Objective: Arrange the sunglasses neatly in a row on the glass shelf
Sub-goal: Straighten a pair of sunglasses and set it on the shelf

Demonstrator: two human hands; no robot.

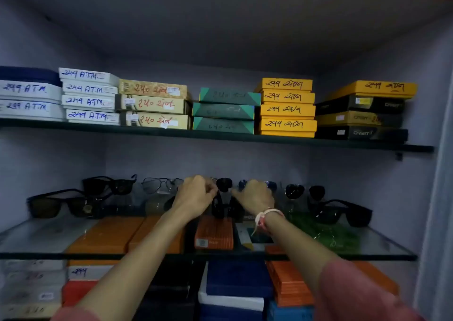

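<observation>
I see both hands pinching 1 dark pair of sunglasses (223, 185) at mid-shelf: the left hand (196, 195) grips its left side, the right hand (255, 197) its right. It sits toward the back of the glass shelf (36, 237), between clear aviators (159, 185) and dark aviators (304, 191). Labelled boxes (286, 109) fill the shelf above.

I count seven pairs of sunglasses (224, 185) on the glass shelf (382, 244), one partly hidden by my hands. Above, I count twenty-one stacked boxes (286, 109) in seven piles; the leftmost pile is cut off.
</observation>
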